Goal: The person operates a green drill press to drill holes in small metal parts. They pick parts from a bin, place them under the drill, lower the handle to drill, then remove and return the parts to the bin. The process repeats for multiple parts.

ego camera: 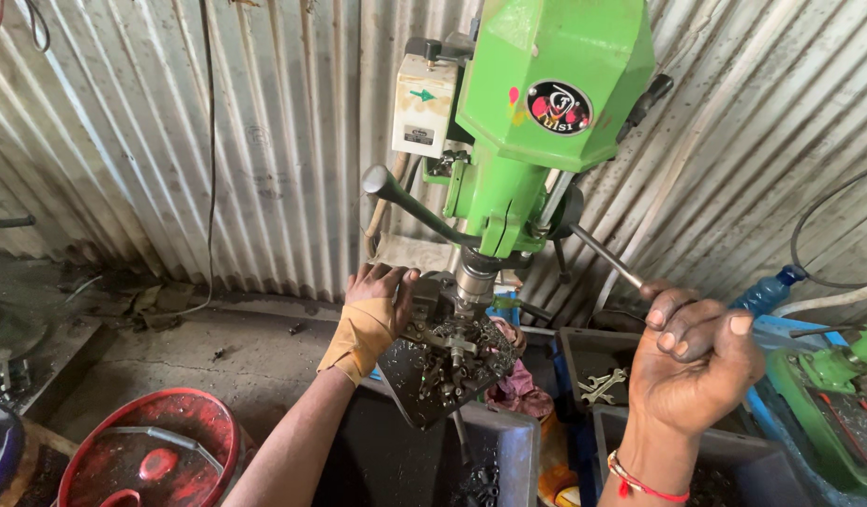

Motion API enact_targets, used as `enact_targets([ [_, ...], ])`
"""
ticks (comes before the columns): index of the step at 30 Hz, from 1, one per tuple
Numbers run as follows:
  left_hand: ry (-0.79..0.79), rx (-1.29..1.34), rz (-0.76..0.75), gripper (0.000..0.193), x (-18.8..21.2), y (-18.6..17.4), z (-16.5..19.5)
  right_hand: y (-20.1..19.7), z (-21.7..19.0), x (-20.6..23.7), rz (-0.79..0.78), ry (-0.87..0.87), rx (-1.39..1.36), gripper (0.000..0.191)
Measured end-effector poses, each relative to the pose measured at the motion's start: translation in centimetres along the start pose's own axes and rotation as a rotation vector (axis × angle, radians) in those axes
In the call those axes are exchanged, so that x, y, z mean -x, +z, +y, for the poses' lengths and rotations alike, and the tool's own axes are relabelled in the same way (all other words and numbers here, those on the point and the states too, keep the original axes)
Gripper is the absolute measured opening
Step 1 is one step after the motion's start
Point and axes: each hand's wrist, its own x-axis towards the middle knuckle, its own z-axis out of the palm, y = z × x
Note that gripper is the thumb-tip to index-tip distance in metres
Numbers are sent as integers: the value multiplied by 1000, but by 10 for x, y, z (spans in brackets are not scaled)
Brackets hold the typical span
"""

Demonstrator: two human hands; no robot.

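Corrugated tin behind the green drill press [537,113] — left hand [372,314] clamps the metal workpiece [448,361] on its table, stiff, heavy, greasy; right hand [692,361] fisted round the feed handle [607,258]

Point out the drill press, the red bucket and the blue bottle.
drill press [546,84], head view, green housing
red bucket [156,451], head view, rim and inside
blue bottle [770,289], head view, upper body near the cap
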Motion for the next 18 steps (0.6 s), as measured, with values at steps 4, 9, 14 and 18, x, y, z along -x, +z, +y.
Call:
enact_targets([
  [4, 8, 7, 22, 31, 2, -1, -1, 0, 0, 3, -15, -5, -15, 57],
  [9, 9, 9, 22, 29, 2, -2, 0, -1, 0, 4, -22, -18, 6, 62],
  [14, 16, 25, 34, 33, 3, -4, 3, -2, -2, 6, -20, -5, 0, 63],
  [18, -1, 32, 15, 36, 4, -5, 4, -3, -2, 7, -23, -12, 3, 62],
])
